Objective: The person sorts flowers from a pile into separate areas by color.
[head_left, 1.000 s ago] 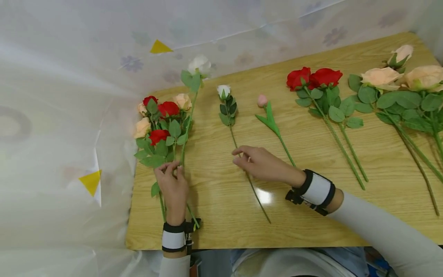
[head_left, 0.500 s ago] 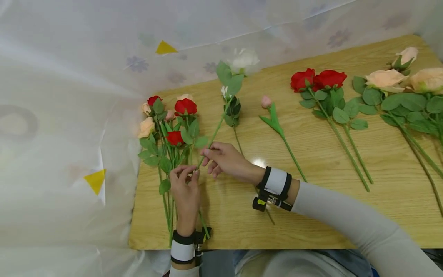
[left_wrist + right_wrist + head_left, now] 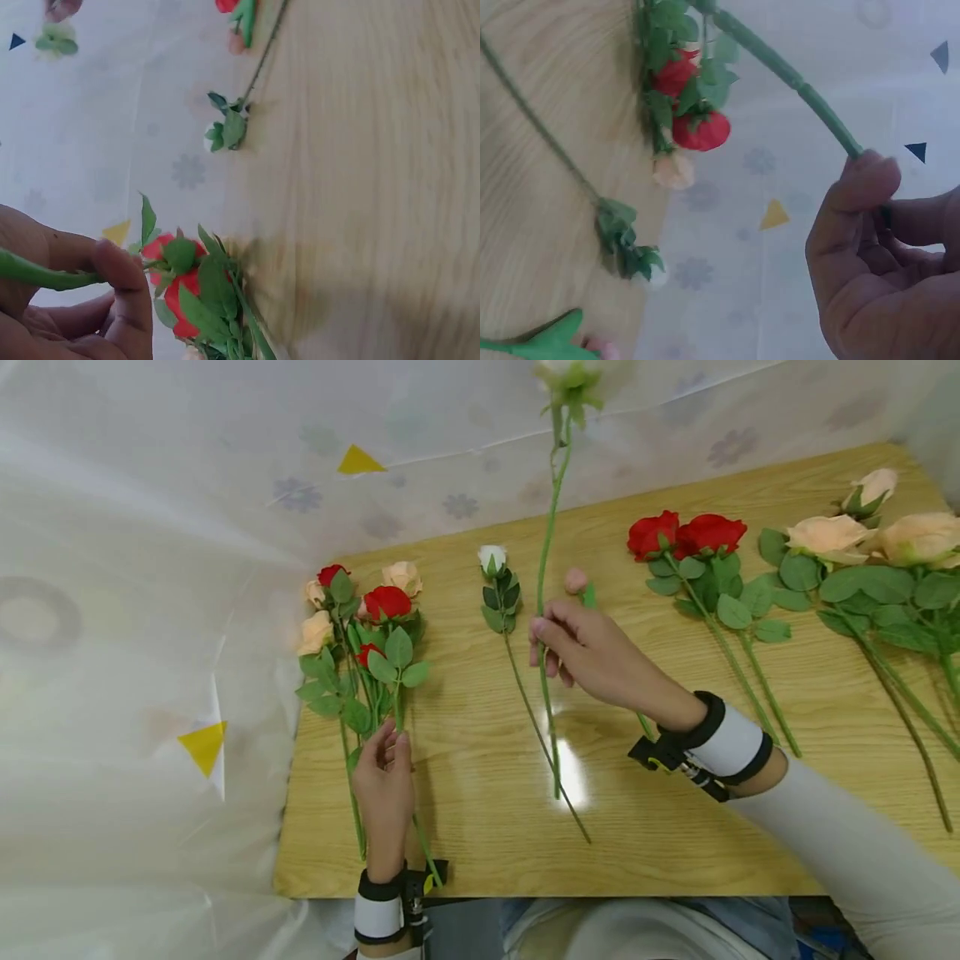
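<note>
My right hand [image 3: 581, 647] pinches the green stem of a white rose [image 3: 572, 392], held upright above the table. Its bloom is partly cut off at the head view's top edge. In the right wrist view thumb and fingers meet on the stem [image 3: 810, 97]. My left hand [image 3: 384, 793] holds the stem of a red rose [image 3: 388, 602] at the table's left; the left wrist view has this stem [image 3: 52, 277] between thumb and fingers. Around that rose lies a bunch with peach roses [image 3: 316, 632] and more red ones. Part of its stems is hidden by the left hand.
On the wooden table [image 3: 465, 827] lie a small white rose [image 3: 492, 562] and a pink tulip [image 3: 576, 581], partly behind the right hand. Further right are two red roses [image 3: 708, 532] and several peach roses [image 3: 828, 538]. Plastic sheeting [image 3: 150, 568] borders the back and left.
My right hand went left to the white rose's stem, took it from the left hand, and carried it right and up. The left hand stays by the bunch, now holding a red rose's stem.
</note>
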`<state>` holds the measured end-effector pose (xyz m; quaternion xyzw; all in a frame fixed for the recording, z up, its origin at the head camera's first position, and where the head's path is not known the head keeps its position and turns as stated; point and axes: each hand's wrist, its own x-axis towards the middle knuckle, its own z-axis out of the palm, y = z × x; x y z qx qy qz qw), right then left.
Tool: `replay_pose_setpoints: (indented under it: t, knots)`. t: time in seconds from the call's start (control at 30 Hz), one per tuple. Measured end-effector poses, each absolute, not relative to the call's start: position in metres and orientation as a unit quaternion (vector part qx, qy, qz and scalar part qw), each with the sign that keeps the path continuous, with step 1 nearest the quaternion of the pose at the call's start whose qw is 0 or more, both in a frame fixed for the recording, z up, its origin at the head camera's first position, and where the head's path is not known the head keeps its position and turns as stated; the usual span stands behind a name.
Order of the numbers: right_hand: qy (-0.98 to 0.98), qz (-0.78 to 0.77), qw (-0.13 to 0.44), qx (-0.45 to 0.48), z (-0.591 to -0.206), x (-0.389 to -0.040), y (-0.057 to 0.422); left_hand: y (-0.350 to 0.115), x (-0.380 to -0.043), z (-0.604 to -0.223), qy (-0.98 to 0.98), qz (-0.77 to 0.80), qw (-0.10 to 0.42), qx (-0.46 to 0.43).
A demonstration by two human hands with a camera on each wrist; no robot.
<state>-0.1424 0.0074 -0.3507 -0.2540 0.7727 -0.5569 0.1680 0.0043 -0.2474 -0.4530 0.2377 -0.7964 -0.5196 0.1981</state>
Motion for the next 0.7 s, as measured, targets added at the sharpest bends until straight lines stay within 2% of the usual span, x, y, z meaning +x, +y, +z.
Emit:
replay_pose_setpoints:
  t: [0.17, 0.43, 0.6, 0.7]
  knots:
    - [0.82, -0.456, 0.229, -0.261, -0.383, -0.135, 0.014, -0.244, 0.007, -0.444, -0.753, -0.583, 0.201, 0.228]
    - [0.829, -0.412, 0.29, -0.241, -0.433, -0.13, -0.009, -0.222, 0.01, -0.428, -0.63, -0.707, 0.286, 0.146]
    - [0.842, -0.401, 0.272, -0.235, -0.447, -0.133, -0.023, -0.202, 0.01, -0.415, -0.605, -0.731, 0.304, 0.089]
    - [0.866, -0.373, 0.223, -0.246, -0.449, -0.132, -0.025, -0.191, 0.01, -0.412, -0.612, -0.733, 0.294, 0.04]
